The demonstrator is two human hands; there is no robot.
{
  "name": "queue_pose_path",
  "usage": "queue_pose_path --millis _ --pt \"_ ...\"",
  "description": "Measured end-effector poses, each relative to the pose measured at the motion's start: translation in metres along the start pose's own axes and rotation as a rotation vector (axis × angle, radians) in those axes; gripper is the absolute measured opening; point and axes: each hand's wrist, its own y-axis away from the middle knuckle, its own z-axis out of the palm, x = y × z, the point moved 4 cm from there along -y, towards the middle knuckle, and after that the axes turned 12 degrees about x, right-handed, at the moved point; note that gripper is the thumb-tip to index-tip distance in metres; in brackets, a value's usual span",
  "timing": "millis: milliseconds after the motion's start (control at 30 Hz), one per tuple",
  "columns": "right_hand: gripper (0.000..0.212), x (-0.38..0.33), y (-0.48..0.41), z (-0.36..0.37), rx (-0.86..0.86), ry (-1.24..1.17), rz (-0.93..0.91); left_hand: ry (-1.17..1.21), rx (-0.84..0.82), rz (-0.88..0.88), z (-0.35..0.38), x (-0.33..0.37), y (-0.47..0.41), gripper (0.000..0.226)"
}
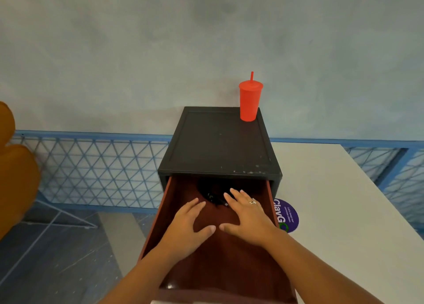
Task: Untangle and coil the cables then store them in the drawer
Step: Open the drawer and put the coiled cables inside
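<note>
Hands, two, bare, both inside the reddish-brown wooden drawer [231,269] pulled out of the matte black cabinet [219,143]. Left hand [189,223]: palm down, fingers loosely spread, holding nothing, resting low over the drawer floor just short of the cable. Right hand [246,214]: palm down, spread, a ring on one finger, fingertips [234,192] at or over the near edge of the cable; whether they touch it cannot be told.

Bundle of black cable [213,194]: lies at the back of the drawer, partly under the cabinet's front lip, in shadow. It reads as a rough coil, so no single long axis; one small plug end [226,204] sticks out toward the drawer's front and a little to its right side. Turns cannot be counted.

Stage, judged: the cable is stored; closing the drawer is likely what is left.

Risks, judged:
- the coil may spring loose once released, since no tie shows on it;
- the protruding plug end could catch on the cabinet lip;
- fingers could be pinched if the drawer is pushed before both hands are out.

Also present: red plastic tumbler with lid and straw [250,101], upright on the cabinet's far right corner; white tabletop [344,212] right of the drawer, with a round purple sticker [288,215] at its near edge beside the drawer wall.
</note>
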Motion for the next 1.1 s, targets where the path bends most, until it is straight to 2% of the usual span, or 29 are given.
queue_pose_path --millis 100,133,233,367,567,667,900,1100 --pt "0.084 -0.006 0.024 -0.002 -0.008 -0.009 -0.001 0.008 -0.084 0.026 -0.007 0.001 0.026 0.111" --pt "0.089 -0.01 0.032 -0.001 -0.03 -0.006 -0.007 -0.011 -0.114 0.046 -0.008 0.0 0.034 0.114" --pt "0.109 -0.019 0.054 0.002 -0.092 0.0 -0.024 -0.098 -0.214 0.101 -0.01 -0.004 0.054 0.111" --pt "0.107 -0.029 0.081 0.01 -0.157 0.003 -0.066 -0.276 -0.308 0.134 -0.01 -0.013 0.073 0.112" --pt "0.104 -0.028 0.101 0.025 -0.232 0.107 -0.11 -0.321 -0.214 0.144 -0.011 -0.017 0.078 0.1" --pt "0.092 -0.026 0.101 0.022 -0.161 0.153 -0.111 -0.366 -0.191 0.183 -0.012 -0.012 0.074 0.099" --pt "0.092 -0.014 0.072 0.001 0.019 0.199 0.03 -0.355 -0.004 0.134 -0.02 -0.005 0.042 0.091" --pt "0.093 -0.001 0.044 -0.001 0.06 0.241 0.06 -0.4 0.007 0.111 -0.017 -0.006 0.013 0.091"
